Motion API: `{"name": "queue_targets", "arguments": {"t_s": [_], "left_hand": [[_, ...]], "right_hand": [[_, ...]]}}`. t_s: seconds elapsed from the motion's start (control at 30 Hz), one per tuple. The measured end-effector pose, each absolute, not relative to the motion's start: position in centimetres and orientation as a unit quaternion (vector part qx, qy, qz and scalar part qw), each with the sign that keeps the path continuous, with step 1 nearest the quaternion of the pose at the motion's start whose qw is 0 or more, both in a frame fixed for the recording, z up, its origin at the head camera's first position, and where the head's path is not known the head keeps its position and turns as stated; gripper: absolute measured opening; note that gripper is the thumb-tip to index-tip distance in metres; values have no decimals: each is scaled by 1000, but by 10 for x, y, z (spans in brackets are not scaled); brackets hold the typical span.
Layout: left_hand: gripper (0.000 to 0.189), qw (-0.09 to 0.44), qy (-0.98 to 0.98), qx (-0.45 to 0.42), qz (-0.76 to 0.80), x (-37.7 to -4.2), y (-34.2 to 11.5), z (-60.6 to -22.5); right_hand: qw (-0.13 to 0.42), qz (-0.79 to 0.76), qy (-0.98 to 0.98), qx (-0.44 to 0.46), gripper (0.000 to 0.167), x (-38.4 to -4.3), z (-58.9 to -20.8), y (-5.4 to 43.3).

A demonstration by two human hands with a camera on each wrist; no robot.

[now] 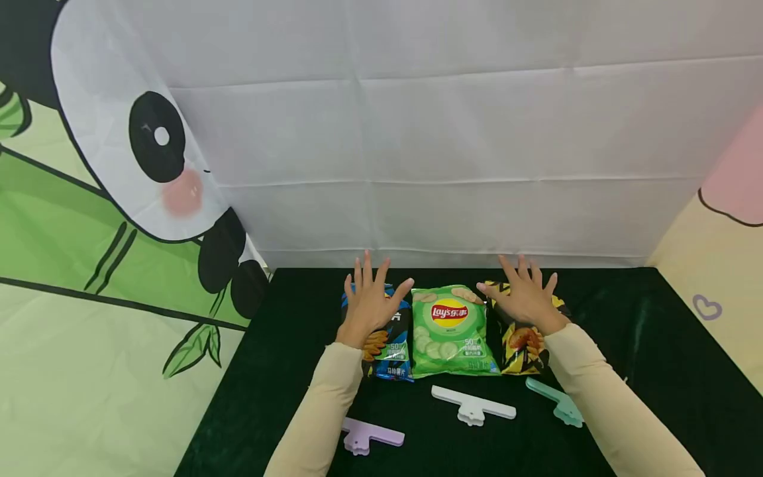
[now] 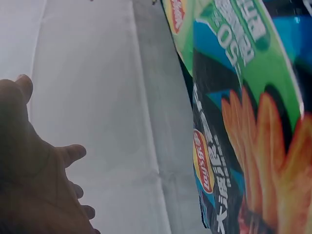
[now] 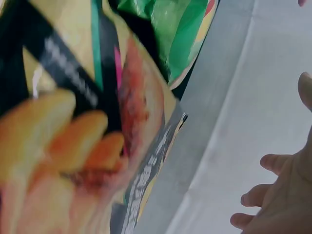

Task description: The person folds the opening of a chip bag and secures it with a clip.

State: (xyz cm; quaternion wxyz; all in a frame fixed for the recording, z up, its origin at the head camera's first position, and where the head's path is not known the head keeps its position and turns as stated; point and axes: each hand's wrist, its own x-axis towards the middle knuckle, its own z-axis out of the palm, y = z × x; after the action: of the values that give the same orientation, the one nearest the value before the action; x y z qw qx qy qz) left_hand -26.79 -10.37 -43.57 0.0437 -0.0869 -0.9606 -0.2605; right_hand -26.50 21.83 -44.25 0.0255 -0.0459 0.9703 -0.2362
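The left hand (image 1: 368, 305) and right hand (image 1: 527, 303), empty and spread wide, hovered above the blue-black plastic pouch (image 1: 398, 348) and yellow-black plastic pouch (image 1: 522, 348), flanking the green plastic pouch (image 1: 444, 336), perhaps aligned for easy reach.

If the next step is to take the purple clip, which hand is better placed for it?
Probably the left: the left hand is empty, and the purple clip lies nearer, partly hidden by the left sleeve. The right hand, also empty, is over the black-and-yellow bag, farther from this clip.
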Motion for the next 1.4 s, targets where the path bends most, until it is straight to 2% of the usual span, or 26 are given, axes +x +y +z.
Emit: {"name": "queue_targets", "arguments": {"t_s": [0.43, 0.7, 1.03, 1.2, 1.4], "left_hand": [[75, 63, -936, -89, -335, -248, -91, -456], [77, 83, -922, -94, -366, -237, -79, -465], [76, 23, -878, -130, -460, -223, -47, -481], [70, 7, -860, -119, -497, -219, -39, -488], [64, 12, -841, -108, -531, -209, -37, -494]], "right_hand": [[-28, -301, 953, -35, 87, -246, -456, 203], [-22, -348, 936, -44, 82, -241, -467, 185], [-4, -403, 914, -46, 75, -237, -479, 173], [4, -415, 909, -21, 76, -229, -484, 168], [-9, -461, 887, -6, 78, -217, -495, 151]]}}
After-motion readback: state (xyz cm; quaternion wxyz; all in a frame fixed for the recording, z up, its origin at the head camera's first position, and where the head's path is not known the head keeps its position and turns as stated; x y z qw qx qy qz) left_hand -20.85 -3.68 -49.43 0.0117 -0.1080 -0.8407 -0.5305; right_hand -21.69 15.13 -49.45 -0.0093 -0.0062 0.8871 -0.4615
